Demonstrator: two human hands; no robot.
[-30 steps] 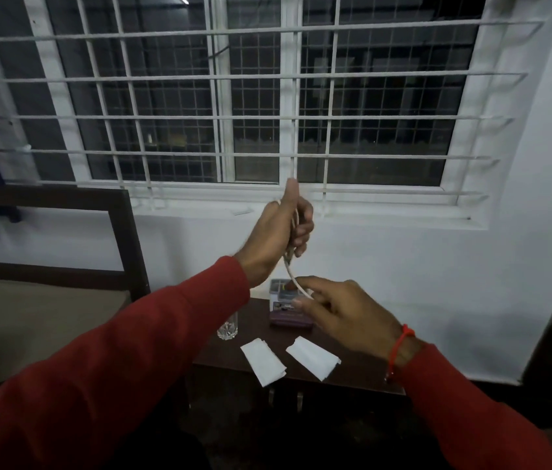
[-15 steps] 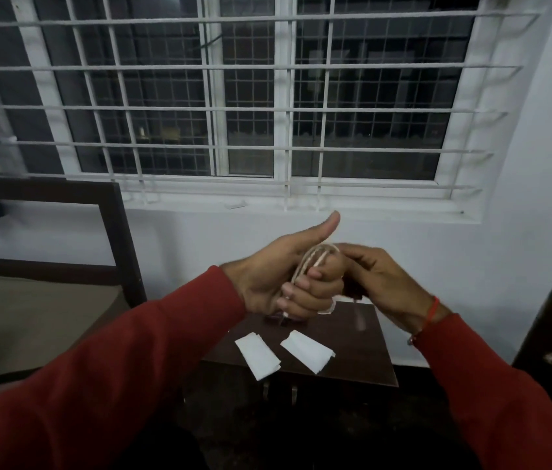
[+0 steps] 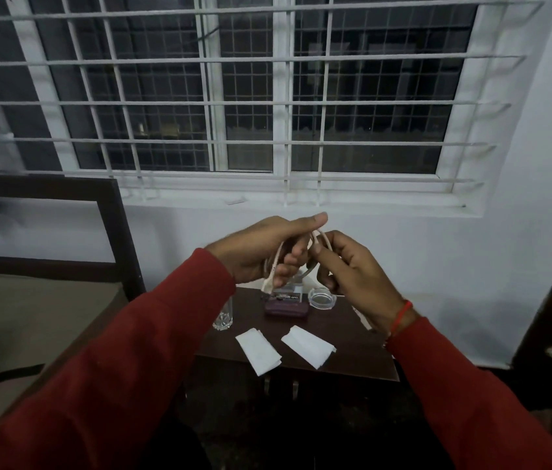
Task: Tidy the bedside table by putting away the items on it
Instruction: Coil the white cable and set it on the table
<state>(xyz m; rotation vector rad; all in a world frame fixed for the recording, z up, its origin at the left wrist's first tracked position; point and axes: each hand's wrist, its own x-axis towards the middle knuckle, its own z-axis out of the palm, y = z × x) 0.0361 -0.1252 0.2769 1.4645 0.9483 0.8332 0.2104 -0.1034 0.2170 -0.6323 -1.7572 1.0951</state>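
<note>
Above the bedside table (image 3: 363, 337), the left hand (image 3: 261, 252) clutches a half-coiled white cable (image 3: 317, 240) as the right hand (image 3: 352, 269) pinches its loop; two tissues (image 3: 257, 351), a glass (image 3: 223, 317), a box (image 3: 286, 305) and seemingly an ashtray (image 3: 322, 297) near the back edge await clearing.

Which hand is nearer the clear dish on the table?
Right. The right hand hovers just above the dish; the left hand is farther left, above the box.
</note>
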